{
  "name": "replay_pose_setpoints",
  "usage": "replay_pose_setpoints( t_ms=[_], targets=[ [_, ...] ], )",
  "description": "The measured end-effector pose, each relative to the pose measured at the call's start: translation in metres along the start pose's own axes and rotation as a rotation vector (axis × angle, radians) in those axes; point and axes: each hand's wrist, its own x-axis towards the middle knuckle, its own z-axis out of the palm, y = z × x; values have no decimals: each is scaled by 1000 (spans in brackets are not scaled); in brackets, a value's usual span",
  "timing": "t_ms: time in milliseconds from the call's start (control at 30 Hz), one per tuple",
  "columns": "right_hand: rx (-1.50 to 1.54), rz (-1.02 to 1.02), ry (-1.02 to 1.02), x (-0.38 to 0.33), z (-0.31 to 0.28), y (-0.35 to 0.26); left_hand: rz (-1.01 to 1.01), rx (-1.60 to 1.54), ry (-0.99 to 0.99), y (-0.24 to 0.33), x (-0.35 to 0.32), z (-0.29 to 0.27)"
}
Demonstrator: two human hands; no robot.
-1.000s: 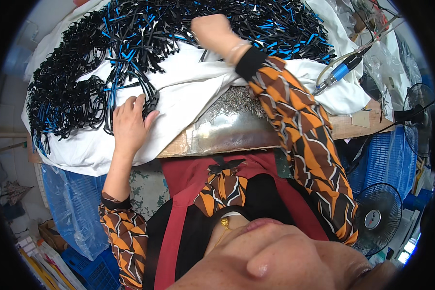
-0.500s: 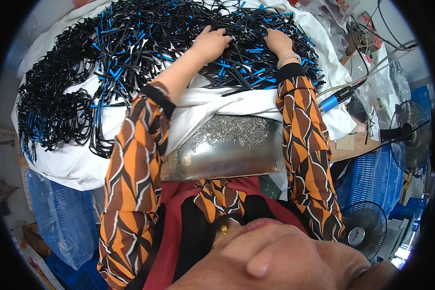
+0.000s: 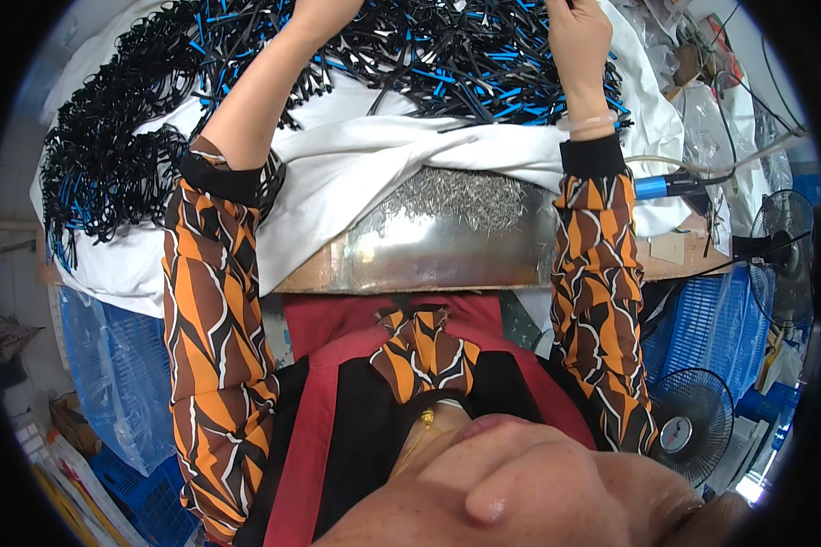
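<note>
A big heap of black and blue straps or cords (image 3: 429,68), thin and tangled, lies on a white cloth (image 3: 328,169) across the far side of the table. My left hand (image 3: 330,13) reaches over the heap at the top edge, and its fingers are cut off there. At the heap's right side is my right hand (image 3: 582,41), with thumb and fingers drawn together at the top edge. What they hold, if anything, is hidden. Nearer me, a shiny metal tray (image 3: 447,260) bears a pile of small thin metal pieces (image 3: 465,196).
A blue cylindrical tool (image 3: 649,188) with a cable lies right of my right wrist. Clear plastic bags (image 3: 702,118) and wires are at the right. Two black fans (image 3: 693,428) and blue crates (image 3: 716,319) stand there too. Plastic-wrapped blue crates (image 3: 119,365) are at the left.
Both hands have moved farther away, toward the top edge, and apart from each other. The view has shifted slightly, so the tray and cloth sit differently in it.
</note>
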Motion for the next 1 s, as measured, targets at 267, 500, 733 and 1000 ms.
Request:
replay_pose_setpoints(
  t_ms=[267, 500, 733, 1000],
  targets=[
    [983, 759, -344, -138, -67, -95, -304, -649, 81, 77, -34, -58],
    [999, 914, -339, -205, -96, -142, -996, -1307, -588, 211, -201, -130],
    [791, 835, -707, -245, -115, -159, -1757, -1968, -595, 228, -312, -125],
    [637, 740, -592, -288, -93, -140, -1998, -1858, -396, 222, -343, -99]
  ],
)
